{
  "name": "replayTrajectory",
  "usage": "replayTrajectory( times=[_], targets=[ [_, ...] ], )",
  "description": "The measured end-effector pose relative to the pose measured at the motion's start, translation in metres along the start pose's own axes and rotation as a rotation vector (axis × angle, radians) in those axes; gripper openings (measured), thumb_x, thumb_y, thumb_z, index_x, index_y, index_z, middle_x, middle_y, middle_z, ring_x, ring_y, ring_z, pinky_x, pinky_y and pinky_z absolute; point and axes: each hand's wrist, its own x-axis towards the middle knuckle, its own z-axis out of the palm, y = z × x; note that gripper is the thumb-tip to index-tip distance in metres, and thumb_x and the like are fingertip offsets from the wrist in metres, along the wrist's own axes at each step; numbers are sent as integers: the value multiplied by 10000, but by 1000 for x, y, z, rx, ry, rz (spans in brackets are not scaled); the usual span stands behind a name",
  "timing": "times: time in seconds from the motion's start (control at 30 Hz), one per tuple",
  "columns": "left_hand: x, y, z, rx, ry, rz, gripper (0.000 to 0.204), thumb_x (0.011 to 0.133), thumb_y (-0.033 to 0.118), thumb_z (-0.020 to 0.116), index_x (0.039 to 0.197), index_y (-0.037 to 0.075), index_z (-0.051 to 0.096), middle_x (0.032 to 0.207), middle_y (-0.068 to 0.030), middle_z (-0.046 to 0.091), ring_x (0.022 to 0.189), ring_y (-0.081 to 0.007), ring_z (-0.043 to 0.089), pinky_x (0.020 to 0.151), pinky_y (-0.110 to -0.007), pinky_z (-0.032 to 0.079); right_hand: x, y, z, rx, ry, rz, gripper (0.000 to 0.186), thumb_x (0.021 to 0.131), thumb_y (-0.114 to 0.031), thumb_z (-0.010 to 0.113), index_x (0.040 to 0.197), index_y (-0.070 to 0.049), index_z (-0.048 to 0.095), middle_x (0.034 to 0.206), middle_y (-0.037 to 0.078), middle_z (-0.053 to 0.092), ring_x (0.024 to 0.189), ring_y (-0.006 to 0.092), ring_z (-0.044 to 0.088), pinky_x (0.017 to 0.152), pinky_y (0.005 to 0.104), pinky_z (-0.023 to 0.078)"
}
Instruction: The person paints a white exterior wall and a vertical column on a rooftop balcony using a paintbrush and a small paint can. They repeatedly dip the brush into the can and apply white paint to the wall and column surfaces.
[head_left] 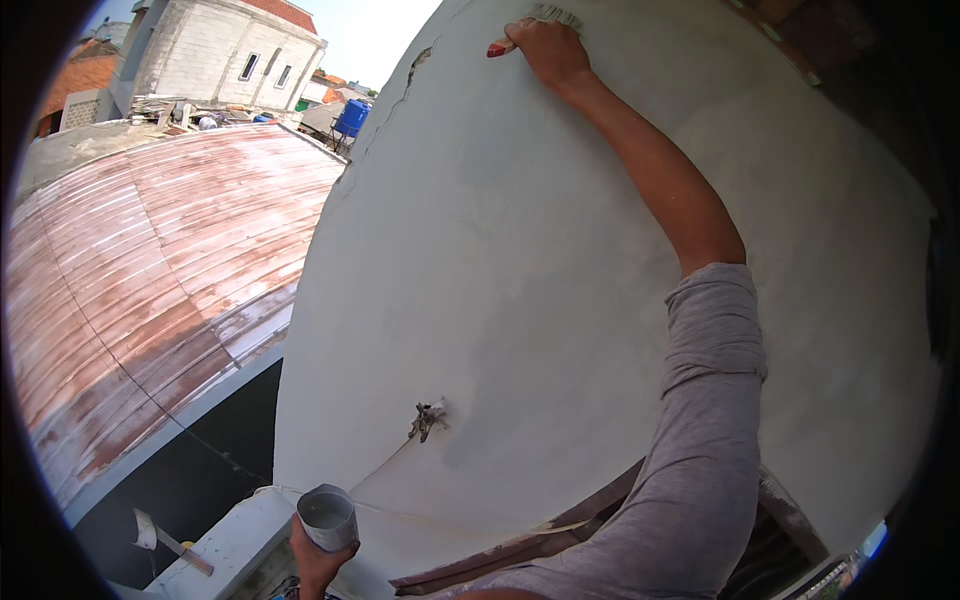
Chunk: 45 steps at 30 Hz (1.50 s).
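Note:
High on the pale wall (pixel 520 230), my right hand (pixel 552 55) is closed round a paintbrush (pixel 499 47) with a red-tipped handle. Its bristles lie against or very near the wall's surface; contact is hard to judge. Low on the left, my left hand (pixel 317 565) grips a grey cylindrical can (pixel 340 535) from below and the side. Pale greyish liquid shows inside the can, which is held with its mouth up. Patches on the wall differ in shade, some darker grey.
A crack (pixel 416 68) runs down the wall's left edge. A ragged tuft with a wire (pixel 425 418) sticks out lower down. Brown window-frame wood (pixel 520 545) lies below. Left are a rusty corrugated roof (pixel 190 230), a ledge (pixel 235 535) and a dark gap.

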Motion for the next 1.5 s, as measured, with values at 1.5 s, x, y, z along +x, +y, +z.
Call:
replayTrajectory(
  times=[1.5],
  targets=[
    [-9, 27, 48, -67, -340, -35, 830, 563, 164, 933, 1274, 18, 533, 1139, -138, 698, 1035, -252, 683, 942, -406, 542, -230, -69, -168, 891, -774, -48, 51, 925, -31, 675, 957, -70, 671, 1000, 84, 756, 903, 268, 720, 798, 411, 573]
  ],
)
